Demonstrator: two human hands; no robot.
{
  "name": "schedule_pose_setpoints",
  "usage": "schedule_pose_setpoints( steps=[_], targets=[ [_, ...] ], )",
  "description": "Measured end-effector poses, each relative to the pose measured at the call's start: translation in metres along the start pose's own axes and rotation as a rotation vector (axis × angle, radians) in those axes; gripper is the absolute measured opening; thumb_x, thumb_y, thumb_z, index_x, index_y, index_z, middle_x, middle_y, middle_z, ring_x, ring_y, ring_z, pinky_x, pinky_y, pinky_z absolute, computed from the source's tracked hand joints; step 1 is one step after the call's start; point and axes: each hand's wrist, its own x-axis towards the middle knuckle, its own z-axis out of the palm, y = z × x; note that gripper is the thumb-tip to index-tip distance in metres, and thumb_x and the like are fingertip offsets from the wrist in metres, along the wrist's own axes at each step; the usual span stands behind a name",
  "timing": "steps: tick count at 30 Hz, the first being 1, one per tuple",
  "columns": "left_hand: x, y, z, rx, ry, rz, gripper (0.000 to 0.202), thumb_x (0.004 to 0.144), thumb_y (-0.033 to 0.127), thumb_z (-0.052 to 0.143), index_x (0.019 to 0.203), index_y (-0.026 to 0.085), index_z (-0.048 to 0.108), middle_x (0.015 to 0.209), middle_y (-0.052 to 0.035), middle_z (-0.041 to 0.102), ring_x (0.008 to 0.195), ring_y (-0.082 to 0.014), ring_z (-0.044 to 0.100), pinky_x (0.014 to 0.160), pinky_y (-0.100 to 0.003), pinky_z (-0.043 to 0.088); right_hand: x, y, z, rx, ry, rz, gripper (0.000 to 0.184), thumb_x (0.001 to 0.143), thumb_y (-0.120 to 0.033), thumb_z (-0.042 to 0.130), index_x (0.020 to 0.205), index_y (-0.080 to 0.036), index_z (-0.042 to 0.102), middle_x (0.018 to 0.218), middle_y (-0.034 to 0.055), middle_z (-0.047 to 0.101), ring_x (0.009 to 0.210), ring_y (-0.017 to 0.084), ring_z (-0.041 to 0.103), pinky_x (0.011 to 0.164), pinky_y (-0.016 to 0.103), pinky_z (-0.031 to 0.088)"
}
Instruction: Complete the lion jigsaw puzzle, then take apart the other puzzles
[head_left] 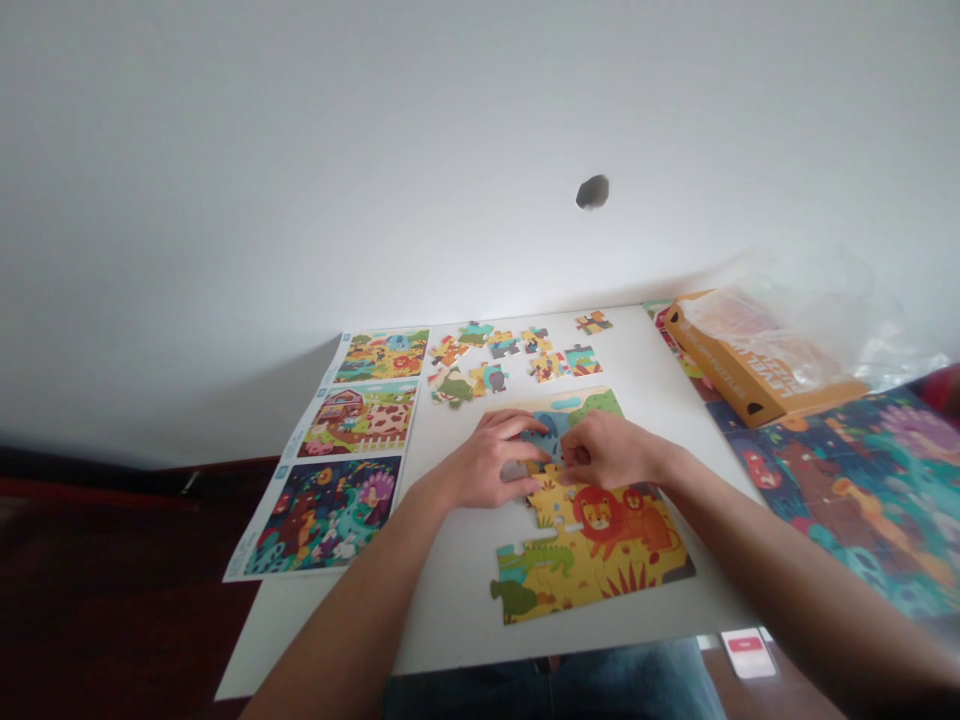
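A partly joined jigsaw [592, 550] with a lion and a crocodile lies on the white table [450, 590] in front of me. My left hand [491, 460] rests with curled fingers on the jigsaw's upper left part, fingertips on a blue piece [546, 432]. My right hand [611, 450] is closed beside it, fingers pinched on the same blue piece near the jigsaw's middle. The two hands almost touch. Several loose pieces [510, 358] lie farther back on the table.
A sheet of three reference pictures [337, 460] lies along the table's left side. An orange puzzle box [750, 365] with clear plastic wrap stands at the back right. A finished dark jungle jigsaw [847, 490] lies at right. A white wall rises behind the table.
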Motion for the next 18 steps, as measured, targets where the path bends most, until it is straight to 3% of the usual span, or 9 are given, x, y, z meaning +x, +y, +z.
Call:
schedule_pose_setpoints(
  steps=[18],
  targets=[
    [-0.003,-0.006,0.0028,-0.029,0.0,0.007,0.025,0.076,0.036,0.075,0.101,0.03,0.077,0.133,-0.0064,0.057,0.13,-0.0301,0.044,0.112,-0.049,0.035,0.0016,0.0056,0.0021,-0.037,0.037,-0.023,0.021,0.07,-0.041,0.076,0.072,-0.021,0.068,0.069,-0.0002,0.069,0.06,0.012,0.058,0.055,0.023,0.029]
  ],
)
